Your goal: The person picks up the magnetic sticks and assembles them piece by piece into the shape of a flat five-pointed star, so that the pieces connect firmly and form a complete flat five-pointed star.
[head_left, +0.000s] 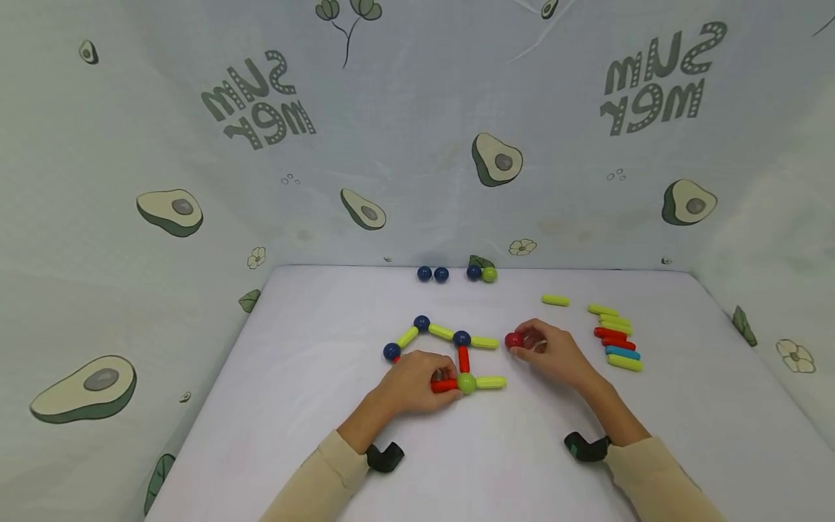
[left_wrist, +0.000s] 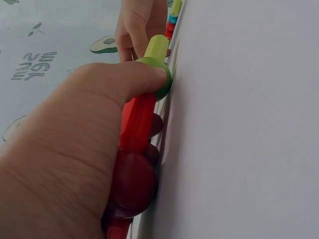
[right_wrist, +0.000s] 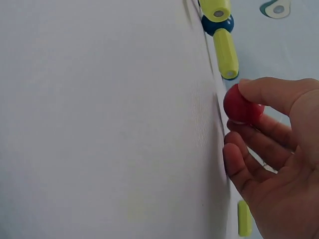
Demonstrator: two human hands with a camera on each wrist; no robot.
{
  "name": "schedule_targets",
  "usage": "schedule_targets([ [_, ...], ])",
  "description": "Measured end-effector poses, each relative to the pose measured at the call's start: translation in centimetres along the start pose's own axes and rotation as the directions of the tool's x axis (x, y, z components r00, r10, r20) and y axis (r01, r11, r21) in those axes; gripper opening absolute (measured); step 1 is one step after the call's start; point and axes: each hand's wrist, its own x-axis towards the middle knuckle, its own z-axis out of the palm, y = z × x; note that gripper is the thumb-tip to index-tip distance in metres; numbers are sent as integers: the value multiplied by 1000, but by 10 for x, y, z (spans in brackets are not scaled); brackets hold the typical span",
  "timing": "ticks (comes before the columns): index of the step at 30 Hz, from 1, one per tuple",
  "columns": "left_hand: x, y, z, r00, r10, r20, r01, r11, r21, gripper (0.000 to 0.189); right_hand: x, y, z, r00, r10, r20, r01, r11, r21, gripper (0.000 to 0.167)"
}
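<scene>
On the table lies a linked frame of magnetic sticks and balls, with dark blue balls (head_left: 461, 338), yellow-green sticks (head_left: 485, 342) and red sticks (head_left: 464, 359). My left hand (head_left: 414, 380) grips its near side around a red stick (head_left: 445, 386), the thumb on a green ball (left_wrist: 162, 77). In the left wrist view a dark red ball (left_wrist: 132, 184) sits at that stick's other end, under the palm. From the green ball a yellow-green stick (head_left: 491, 382) points right. My right hand (head_left: 553, 353) pinches a red ball (right_wrist: 241, 104) between thumb and fingers, just right of the upper free stick end.
Along the back edge sit loose dark blue balls (head_left: 425, 274) and a green ball (head_left: 489, 275). To the right lie several loose sticks, yellow-green (head_left: 624, 362), red (head_left: 609, 333) and blue (head_left: 622, 352). One yellow-green stick (head_left: 555, 300) lies apart behind the right hand. A printed cloth (head_left: 417, 109) hangs behind.
</scene>
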Motion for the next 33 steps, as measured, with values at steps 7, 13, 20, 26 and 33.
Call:
schedule_targets([
  [7,1,0,0,1000,-7,-3,7,1000,12,20,-1,-1,7,1000,-19,3,19,1000,0,38],
  [13,1,2,-1,1000,-12,10,12,1000,9,21,-2,0,11,1000,-28,2,28,1000,4,41],
  [20,6,11,-4,998,-44,-42,48,994,103,37,-6,5,13,998,-69,17,68,997,42,45],
  [26,18,30,2,996,-78,-34,82,987,136,38,-5,12,16,995,-95,2,95,992,80,43],
  [33,29,46,13,992,-123,12,117,971,208,36,-4,16,17,993,-118,-10,118,990,81,38],
])
